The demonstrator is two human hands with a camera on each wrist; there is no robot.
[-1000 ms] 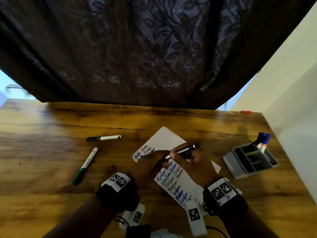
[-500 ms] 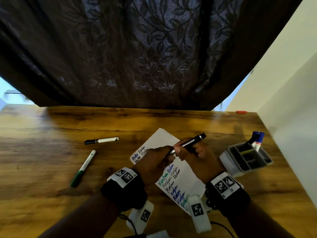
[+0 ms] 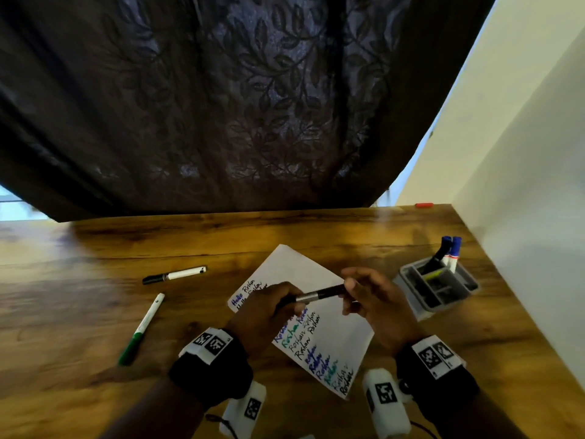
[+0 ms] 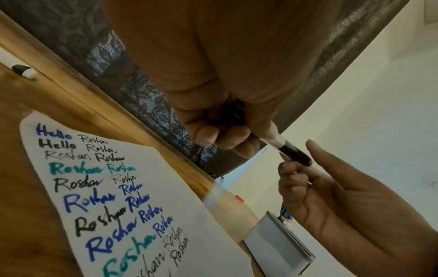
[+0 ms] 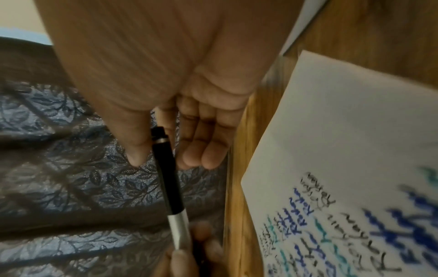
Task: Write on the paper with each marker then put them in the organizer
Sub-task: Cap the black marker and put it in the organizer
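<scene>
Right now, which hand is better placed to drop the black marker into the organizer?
Right. The left hand grips the black marker, but the right hand, fingers at its cap end, lies nearer the grey organizer on the right.

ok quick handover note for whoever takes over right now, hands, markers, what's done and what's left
Left hand grips the black marker, capped, above the paper. Right hand is at its cap end, fingers loose; contact unclear.
Done: paper covered in blue, black and green lines; blue markers stand in the organizer.
Left: this marker into the organizer, then the green marker and black-and-white marker on the table.
</scene>
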